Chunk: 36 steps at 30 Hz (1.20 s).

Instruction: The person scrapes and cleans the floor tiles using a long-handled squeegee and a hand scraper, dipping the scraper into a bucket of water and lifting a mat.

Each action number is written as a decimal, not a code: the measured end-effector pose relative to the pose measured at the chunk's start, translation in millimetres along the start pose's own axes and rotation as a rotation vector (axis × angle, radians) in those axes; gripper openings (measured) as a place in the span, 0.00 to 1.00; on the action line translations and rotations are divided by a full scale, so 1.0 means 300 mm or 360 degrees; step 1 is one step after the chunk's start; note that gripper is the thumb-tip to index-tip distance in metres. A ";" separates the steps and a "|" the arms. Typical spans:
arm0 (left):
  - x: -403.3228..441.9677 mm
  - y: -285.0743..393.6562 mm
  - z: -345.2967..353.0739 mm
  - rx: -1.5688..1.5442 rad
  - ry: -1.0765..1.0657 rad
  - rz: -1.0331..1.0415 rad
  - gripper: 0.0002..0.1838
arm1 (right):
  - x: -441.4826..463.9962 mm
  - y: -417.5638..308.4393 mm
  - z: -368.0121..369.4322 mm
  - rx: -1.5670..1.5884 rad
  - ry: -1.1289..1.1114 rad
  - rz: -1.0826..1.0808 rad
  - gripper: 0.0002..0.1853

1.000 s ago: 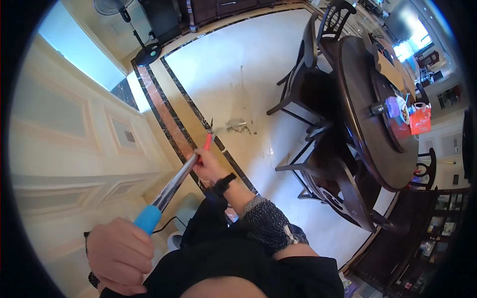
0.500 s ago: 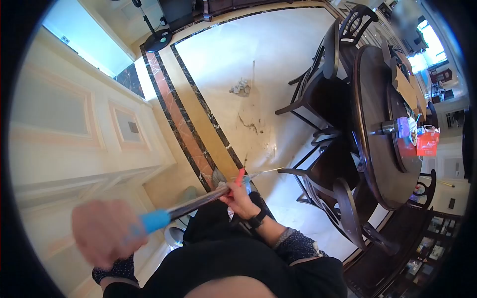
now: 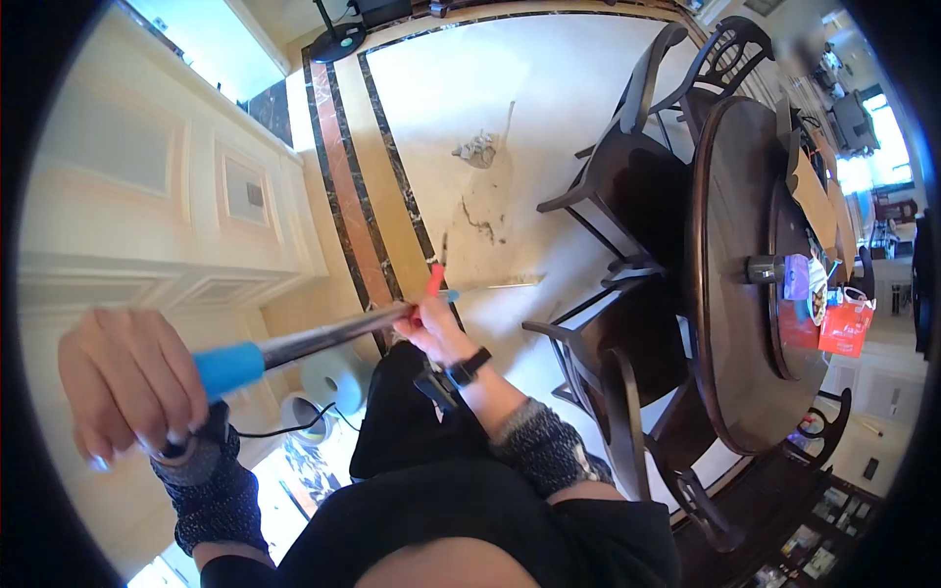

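My left hand [image 3: 132,377] is closed round the blue grip [image 3: 230,370] of a metal pole [image 3: 328,333]. Farther along the pole, my right hand [image 3: 431,328] is closed round it, and a red object [image 3: 435,279] with a thin dark tip sticks up from these fingers. Beyond the right hand, a thin, flat strip [image 3: 505,282] extends over the pale floor; how it joins the pole cannot be made out. Higher in view lies a small grey clump [image 3: 477,150], with dark marks [image 3: 480,230] on the floor below it.
Dark chairs [image 3: 632,181] surround a round dark table [image 3: 725,294] on the right, which holds a red bag [image 3: 845,323] and a purple item [image 3: 796,277]. Panelled wall [image 3: 118,176] runs along the left. A black fan base [image 3: 338,42] is at the top; a pale green bin [image 3: 336,377] stands near my legs.
My left hand has moved left with the blue grip. Against the floor, the pole's far end has swung. The grey clump, at first hidden or gathered by the tool, now lies farther away.
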State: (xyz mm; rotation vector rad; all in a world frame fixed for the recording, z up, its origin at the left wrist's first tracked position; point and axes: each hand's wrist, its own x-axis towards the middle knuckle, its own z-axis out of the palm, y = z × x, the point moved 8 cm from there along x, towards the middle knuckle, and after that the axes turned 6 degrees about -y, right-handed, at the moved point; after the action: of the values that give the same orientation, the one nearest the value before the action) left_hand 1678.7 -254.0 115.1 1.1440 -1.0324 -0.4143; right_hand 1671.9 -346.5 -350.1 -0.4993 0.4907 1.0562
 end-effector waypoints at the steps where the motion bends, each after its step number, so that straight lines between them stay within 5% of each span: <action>1: 0.011 -0.002 0.008 -0.0001 -0.0010 -0.0027 0.18 | -0.031 -0.015 0.023 -0.0071 0.0055 0.0046 0.06; 12: -0.011 0.009 0.284 0.0170 0.0211 0.0137 0.20 | -0.177 -0.015 -0.028 -0.0249 0.0003 0.0031 0.06; 14: -0.137 -0.041 0.255 0.0227 0.1068 0.0242 0.19 | -0.153 0.052 -0.123 -0.0237 0.0061 0.0256 0.06; 17: -0.178 -0.051 0.328 0.0445 0.1359 0.0462 0.28 | -0.209 0.092 -0.083 -0.0367 0.0010 0.0225 0.08; 19: -0.291 -0.134 0.390 0.0718 0.1389 0.0247 0.34 | -0.294 0.126 -0.008 -0.0451 -0.0018 0.0204 0.08; 21: -0.373 -0.300 0.465 0.0796 0.1996 -0.0216 0.34 | -0.383 0.219 0.109 -0.0426 -0.0294 0.0238 0.10; 23: -0.362 -0.440 0.534 0.0458 0.1677 -0.0198 0.30 | -0.555 0.269 0.253 -0.0565 -0.0421 0.0218 0.11; 27: -0.590 -0.527 0.773 0.0307 0.2022 0.0258 0.21 | -0.740 0.357 0.213 -0.1031 -0.0718 0.0245 0.17; 29: -0.586 -0.420 0.958 0.0498 0.2564 0.0223 0.18 | -0.893 0.284 0.236 -0.1219 -0.0866 -0.0291 0.16; 30: -0.608 -0.401 1.033 0.0829 0.2658 -0.0166 0.16 | -0.963 0.263 0.251 -0.1085 -0.0855 -0.0342 0.12; 31: -0.564 -0.342 1.135 0.0868 0.2732 -0.0123 0.17 | -1.061 0.244 0.309 -0.1377 -0.0732 -0.0592 0.10; 32: -0.518 -0.310 1.229 0.0869 0.2693 0.0180 0.17 | -1.101 0.221 0.306 -0.1271 -0.0830 -0.0445 0.10; 33: -0.496 -0.298 1.325 0.1059 0.2720 0.0052 0.15 | -1.218 0.257 0.400 -0.1212 -0.0810 -0.0555 0.10; 34: -0.474 -0.302 1.409 0.1231 0.2706 -0.0093 0.13 | -1.308 0.284 0.468 -0.1119 -0.1148 -0.0522 0.12; 36: -0.441 -0.342 1.562 0.1424 0.2682 -0.0018 0.11 | -1.386 0.224 0.523 -0.1017 -0.1474 -0.0767 0.14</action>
State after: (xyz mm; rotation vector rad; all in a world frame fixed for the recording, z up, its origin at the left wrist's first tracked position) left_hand 1242.2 -453.5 -15.7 1.6640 0.3959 1.0366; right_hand 1463.6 -511.1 12.5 -0.5789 -0.7792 0.8403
